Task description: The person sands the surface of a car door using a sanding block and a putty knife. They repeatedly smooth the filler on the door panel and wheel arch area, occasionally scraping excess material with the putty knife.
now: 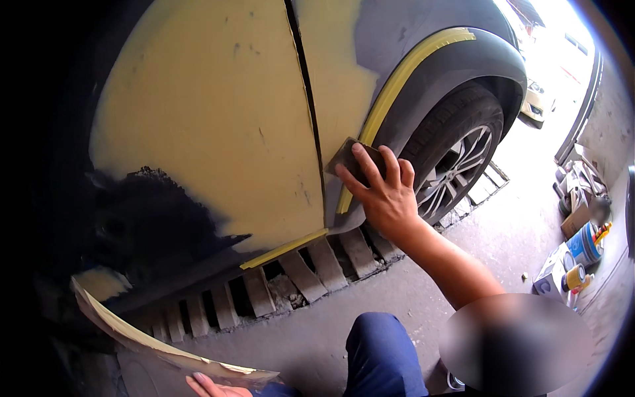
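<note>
My right hand grips a dark, flat rectangular spreader and presses it to the car's side, beside the gap between two panels. Cream-yellow filler covers most of the dark panel left of that gap and spreads onto the panel right of it. Yellow masking tape runs along the wheel arch, close to my fingers. At the lower left, my left hand holds the near end of a thin, curved board with cream filler along its edge; part of this hand is cut off by the frame.
The tyre and spoked wheel stand right of my right hand. Below the car, slats of a floor grate have gaps between them. Cans, a white box and other clutter line the right wall. My bent knee is below.
</note>
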